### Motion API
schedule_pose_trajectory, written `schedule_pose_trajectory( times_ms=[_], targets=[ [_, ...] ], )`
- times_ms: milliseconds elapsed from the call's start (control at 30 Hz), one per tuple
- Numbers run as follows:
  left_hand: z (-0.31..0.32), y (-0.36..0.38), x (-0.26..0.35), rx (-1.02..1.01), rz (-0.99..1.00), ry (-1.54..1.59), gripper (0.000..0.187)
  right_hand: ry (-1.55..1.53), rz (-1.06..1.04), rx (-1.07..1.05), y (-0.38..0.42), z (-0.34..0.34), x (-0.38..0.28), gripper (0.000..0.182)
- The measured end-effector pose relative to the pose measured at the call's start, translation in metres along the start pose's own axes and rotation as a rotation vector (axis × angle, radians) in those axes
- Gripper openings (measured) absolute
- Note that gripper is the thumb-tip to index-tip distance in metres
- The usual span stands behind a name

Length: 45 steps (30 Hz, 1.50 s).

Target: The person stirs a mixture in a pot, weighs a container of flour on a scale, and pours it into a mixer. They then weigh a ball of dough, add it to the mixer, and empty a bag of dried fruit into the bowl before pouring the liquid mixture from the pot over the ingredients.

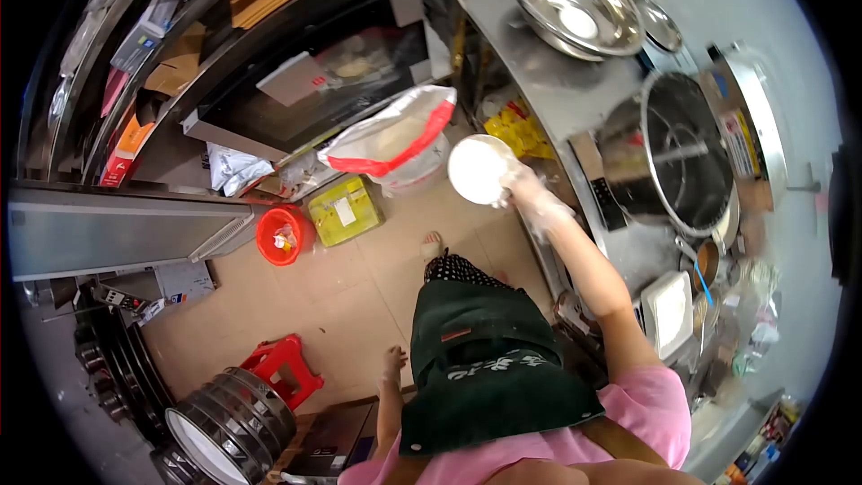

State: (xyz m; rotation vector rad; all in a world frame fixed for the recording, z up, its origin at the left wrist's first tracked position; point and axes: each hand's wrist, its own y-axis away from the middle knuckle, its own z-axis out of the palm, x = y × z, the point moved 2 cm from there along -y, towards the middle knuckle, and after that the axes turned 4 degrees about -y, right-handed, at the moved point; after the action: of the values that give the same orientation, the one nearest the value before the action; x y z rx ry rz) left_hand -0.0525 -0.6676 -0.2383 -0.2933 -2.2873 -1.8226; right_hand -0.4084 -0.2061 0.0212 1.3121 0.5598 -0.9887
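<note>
My right hand, in a clear plastic glove, grips the rim of a round bowl of white powder. The bowl is held out over the floor beside the steel counter. Just left of it stands an open sack with a red band round its mouth and pale contents inside. My left hand hangs low at my side, away from everything, its fingers loosely apart with nothing in them.
On the steel counter stand metal bowls, a large steel pot and a white tray. A red bucket, a yellow-green box and a red stool are on the floor. Stacked round tins stand lower left.
</note>
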Motion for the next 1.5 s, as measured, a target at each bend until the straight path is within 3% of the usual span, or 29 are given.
schedule_pose_trajectory(
  times_ms=[100,167,267,300,367,400,500,533,633,667,733,800,833,900,967,1033,1100,1200,1233,1300,1333,1367,1400,1433,1500],
  targets=[
    [-0.028,0.015,0.003,0.054,-0.084,0.034,0.044,0.036,-0.011,-0.174,-0.133,0.059,0.022,0.045],
    [-0.043,0.029,0.012,0.099,-0.083,0.109,0.044,0.239,0.025,-0.054,-0.216,0.09,0.048,0.038],
    [-0.066,0.031,0.015,0.087,-0.109,0.133,0.044,0.614,0.079,0.012,-0.278,0.131,0.06,0.035],
    [-0.07,0.029,0.013,0.083,-0.102,0.15,0.043,0.766,-0.02,0.037,-0.293,0.137,0.072,0.035],
    [-0.076,0.017,0.015,0.083,-0.066,0.08,0.036,1.07,-0.221,0.09,-0.315,0.141,0.094,0.036],
    [-0.081,0.011,0.014,0.078,-0.048,0.044,0.033,0.925,-0.068,0.173,-0.299,0.155,0.082,0.033],
    [-0.088,-0.006,0.024,0.014,0.232,-0.129,0.043,1.465,-0.123,0.03,-0.315,0.173,0.099,0.032],
    [-0.092,-0.001,0.033,-0.082,0.02,0.123,0.042,1.541,-0.051,0.056,-0.314,0.178,0.095,0.03],
    [-0.09,-0.006,0.081,0.051,-0.073,0.173,0.041,1.714,-0.104,0.105,-0.356,0.165,0.142,0.029],
    [-0.093,-0.018,0.089,0.05,-0.075,0.13,0.041,1.802,-0.195,0.252,-0.326,0.172,0.122,0.024],
    [-0.096,-0.025,0.114,0.044,-0.015,0.088,0.042,1.748,-0.393,0.344,-0.324,0.165,0.13,0.023],
    [-0.095,-0.033,0.143,0.024,0.039,0.014,0.042,1.714,-0.357,0.246,-0.314,0.159,0.121,0.026],
    [-0.093,-0.035,0.158,0.004,0.062,-0.041,0.043,1.692,-0.223,0.104,-0.303,0.158,0.105,0.029],
    [-0.082,-0.039,0.196,-0.035,0.148,-0.147,0.044,1.584,-0.152,0.022,-0.263,0.147,0.085,0.035],
    [-0.056,-0.036,0.238,-0.093,0.273,-0.252,0.043,1.16,-0.426,0.139,-0.212,0.121,0.118,0.038],
    [-0.006,-0.006,0.292,-0.156,0.359,-0.372,0.044,0.643,-0.569,0.101,-0.145,0.087,0.149,0.04],
    [0.062,0.008,0.323,-0.273,0.466,-0.492,0.046,0.708,-0.005,0.152,-0.037,0.054,0.127,0.04],
    [0.173,0.034,0.343,-0.516,0.659,-0.756,0.054,0.485,-0.017,0.631,0.075,-0.034,0.245,0.039],
    [0.214,0.057,0.345,-0.59,0.727,-0.905,0.058,0.171,0.005,0.816,0.131,-0.057,0.262,0.038],
    [0.296,0.055,0.31,-0.771,0.685,-0.922,0.067,-0.198,0.259,1.102,0.223,-0.133,0.345,0.031],
    [0.335,0.089,0.299,-0.858,0.764,-0.987,0.07,-0.357,0.266,1.366,0.287,-0.156,0.332,0.026],
    [0.373,0.136,0.287,-0.941,0.839,-1.052,0.072,-0.645,-0.018,1.606,0.332,-0.185,0.353,0.026],
    [0.407,0.179,0.274,-0.995,0.854,-1.087,0.074,-0.598,-0.014,1.851,0.38,-0.213,0.353,0.021],
    [0.439,0.217,0.26,-1.044,0.868,-1.117,0.076,-0.448,0.004,1.861,0.421,-0.245,0.355,0.022],
    [0.496,0.269,0.228,-1.072,0.829,-1.192,0.081,-0.588,-0.285,1.907,0.465,-0.307,0.348,0.027]
  ],
)
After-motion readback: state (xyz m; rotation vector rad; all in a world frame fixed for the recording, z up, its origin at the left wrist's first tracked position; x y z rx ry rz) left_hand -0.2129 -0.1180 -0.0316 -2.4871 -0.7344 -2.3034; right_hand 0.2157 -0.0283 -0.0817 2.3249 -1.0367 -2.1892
